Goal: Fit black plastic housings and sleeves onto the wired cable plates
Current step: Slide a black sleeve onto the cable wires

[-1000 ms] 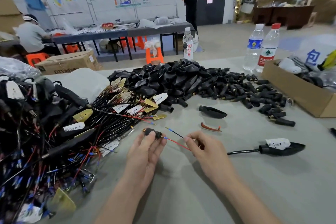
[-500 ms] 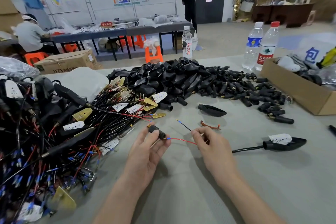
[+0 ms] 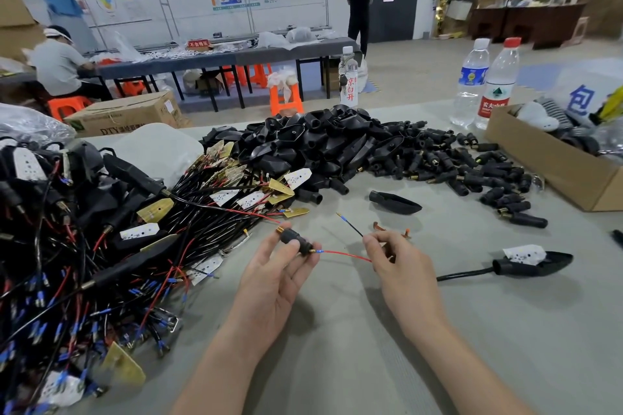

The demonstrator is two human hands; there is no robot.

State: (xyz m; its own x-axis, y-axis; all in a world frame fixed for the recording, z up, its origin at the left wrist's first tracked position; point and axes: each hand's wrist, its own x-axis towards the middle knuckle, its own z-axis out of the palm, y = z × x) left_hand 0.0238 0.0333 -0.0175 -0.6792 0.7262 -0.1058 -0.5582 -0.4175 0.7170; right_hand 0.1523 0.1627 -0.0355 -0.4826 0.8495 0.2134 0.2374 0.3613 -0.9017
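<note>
My left hand [image 3: 276, 276] pinches a small black sleeve [image 3: 296, 240] with a brass tip at its far end. A red wire [image 3: 344, 255] runs from the sleeve's near end to my right hand [image 3: 401, 266], which pinches the red wire and a black wire [image 3: 350, 227] with a blue tip. The cable leads right to a white plate seated in a black housing [image 3: 536, 263] lying on the table. One loose housing [image 3: 394, 203] lies beyond my hands. A heap of black housings [image 3: 313, 145] and sleeves [image 3: 472, 172] sits behind it.
A tangle of wired plates [image 3: 101, 246] fills the left of the grey table [image 3: 505, 347]. A cardboard box [image 3: 556, 168] stands at the right, with two water bottles [image 3: 485, 84] behind it. An orange clip [image 3: 381, 227] lies near my right hand. Two people are at the back.
Both hands have lifted slightly off the table and drawn a little apart. The sleeve has tilted, brass tip up and left, and the black wire end points further up.
</note>
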